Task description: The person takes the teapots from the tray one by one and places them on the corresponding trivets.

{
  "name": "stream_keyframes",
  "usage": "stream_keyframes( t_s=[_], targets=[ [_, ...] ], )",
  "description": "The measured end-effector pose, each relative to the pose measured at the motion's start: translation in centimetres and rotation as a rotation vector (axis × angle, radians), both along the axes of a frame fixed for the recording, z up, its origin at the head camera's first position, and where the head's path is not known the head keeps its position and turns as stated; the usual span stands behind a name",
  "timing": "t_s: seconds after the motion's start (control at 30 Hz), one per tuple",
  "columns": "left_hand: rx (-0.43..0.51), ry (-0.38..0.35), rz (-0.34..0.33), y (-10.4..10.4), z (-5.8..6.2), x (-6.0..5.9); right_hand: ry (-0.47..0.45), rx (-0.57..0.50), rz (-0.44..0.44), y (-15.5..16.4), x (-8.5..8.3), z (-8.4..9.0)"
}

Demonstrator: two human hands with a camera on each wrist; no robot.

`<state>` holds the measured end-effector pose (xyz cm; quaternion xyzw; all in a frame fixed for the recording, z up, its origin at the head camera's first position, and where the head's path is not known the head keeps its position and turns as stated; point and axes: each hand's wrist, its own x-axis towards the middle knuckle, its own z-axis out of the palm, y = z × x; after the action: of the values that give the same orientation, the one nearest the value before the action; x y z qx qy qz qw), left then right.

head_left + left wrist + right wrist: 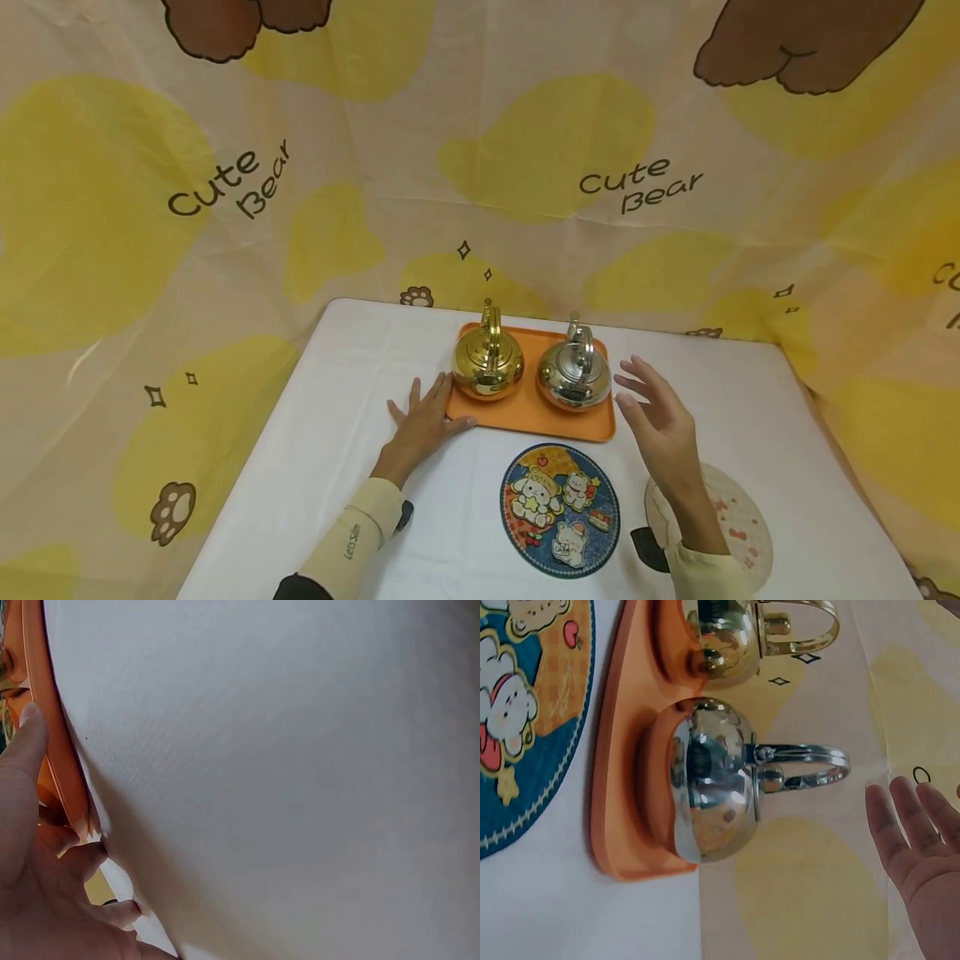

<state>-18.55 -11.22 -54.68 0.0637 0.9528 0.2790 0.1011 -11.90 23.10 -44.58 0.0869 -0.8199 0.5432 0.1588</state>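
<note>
An orange tray (525, 417) (619, 750) at the table's far middle carries a gold kettle (487, 362) (731, 637) on the left and a silver kettle (573, 375) (712, 787) on the right. My left hand (423, 421) (37, 847) lies flat on the white tablecloth with spread fingers, its thumb against the tray's left edge (56, 742). My right hand (660, 412) (922, 855) hovers open with straight fingers just right of the silver kettle, apart from it.
A round blue bear-print mat (560, 510) (525, 712) lies in front of the tray. A pale round mat (738, 521) sits partly under my right forearm. Bear-print cloth (480, 150) hangs behind and around the white table (300, 433).
</note>
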Motion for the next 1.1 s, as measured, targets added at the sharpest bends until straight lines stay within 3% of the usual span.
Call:
stream_keyframes(
  t_s=[0.37, 1.1],
  targets=[
    [0.0, -0.005, 0.002, 0.0, 0.0, 0.0, 0.005, -0.109, 0.063, -1.3, -0.8, -0.7],
    [-0.011, 0.009, 0.011, 0.1, 0.0, 0.3, -0.008, -0.131, 0.134, -3.9, -2.1, -2.3]
  ],
)
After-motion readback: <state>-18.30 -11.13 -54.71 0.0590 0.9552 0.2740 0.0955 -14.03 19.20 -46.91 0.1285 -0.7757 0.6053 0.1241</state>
